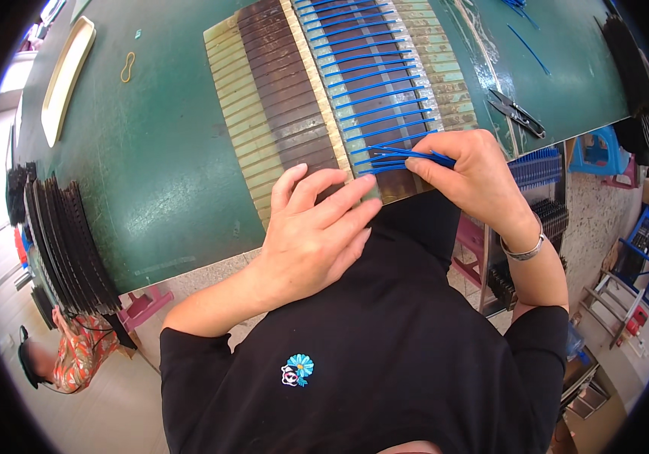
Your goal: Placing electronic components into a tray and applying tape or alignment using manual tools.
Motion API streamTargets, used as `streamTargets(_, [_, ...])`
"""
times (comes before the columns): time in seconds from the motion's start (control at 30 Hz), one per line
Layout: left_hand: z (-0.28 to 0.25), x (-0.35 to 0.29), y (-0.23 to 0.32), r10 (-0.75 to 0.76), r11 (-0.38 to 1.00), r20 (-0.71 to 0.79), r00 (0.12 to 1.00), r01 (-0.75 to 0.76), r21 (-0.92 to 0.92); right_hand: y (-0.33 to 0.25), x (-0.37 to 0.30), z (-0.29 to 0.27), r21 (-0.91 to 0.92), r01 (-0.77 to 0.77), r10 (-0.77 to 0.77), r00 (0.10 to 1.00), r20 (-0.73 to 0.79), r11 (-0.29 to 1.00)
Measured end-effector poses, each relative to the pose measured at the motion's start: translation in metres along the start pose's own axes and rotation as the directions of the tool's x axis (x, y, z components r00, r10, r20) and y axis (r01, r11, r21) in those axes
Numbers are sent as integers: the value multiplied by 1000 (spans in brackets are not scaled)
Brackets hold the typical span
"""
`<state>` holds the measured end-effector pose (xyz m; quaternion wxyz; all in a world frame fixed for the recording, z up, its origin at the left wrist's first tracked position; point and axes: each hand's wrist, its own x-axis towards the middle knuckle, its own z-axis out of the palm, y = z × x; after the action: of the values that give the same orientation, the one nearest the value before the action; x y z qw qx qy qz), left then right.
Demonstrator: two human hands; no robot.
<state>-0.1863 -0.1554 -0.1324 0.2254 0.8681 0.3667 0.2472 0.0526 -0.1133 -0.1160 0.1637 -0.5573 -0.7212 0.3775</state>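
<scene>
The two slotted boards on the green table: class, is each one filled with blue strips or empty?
Right board: filled, blue strips lie across nearly every slot. Left board: empty, bare slots only.

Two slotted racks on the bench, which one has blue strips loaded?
The right rack, under the right hand: blue strips lie across its slots. The left rack beside it shows bare slots.

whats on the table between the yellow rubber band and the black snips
In the head view, between the yellow rubber band and the black snips lie two slotted racks side by side: a bare one and one threaded with blue strips.
</scene>
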Motion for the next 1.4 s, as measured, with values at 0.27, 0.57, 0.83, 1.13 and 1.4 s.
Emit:
streamTargets(0.27, [-1,0,-8,-34,997,2,999,34,-63,7,-14,-23,225,-100,110,993,-32,969])
streamTargets(0.57, [-6,-6,-13,-43,997,-73,996,38,-65,-2,-8,-4,11,-19,18,999,35,1000])
streamTargets(0.83, [-3,-10,-7,-3,997,3,1000,3,-80,-1,-9,0,4,-16,16,998,63,1000])
streamTargets(1.13, [-1,7,6,-1,992,108,994,-12,123,33,-3,-45,356,-192,214,976,-23,914])
streamTargets(1.4, [-14,15,-15,18,1000,-13,1000,-19,-25,68,46,-100,316,-253,269,963,-6,914])
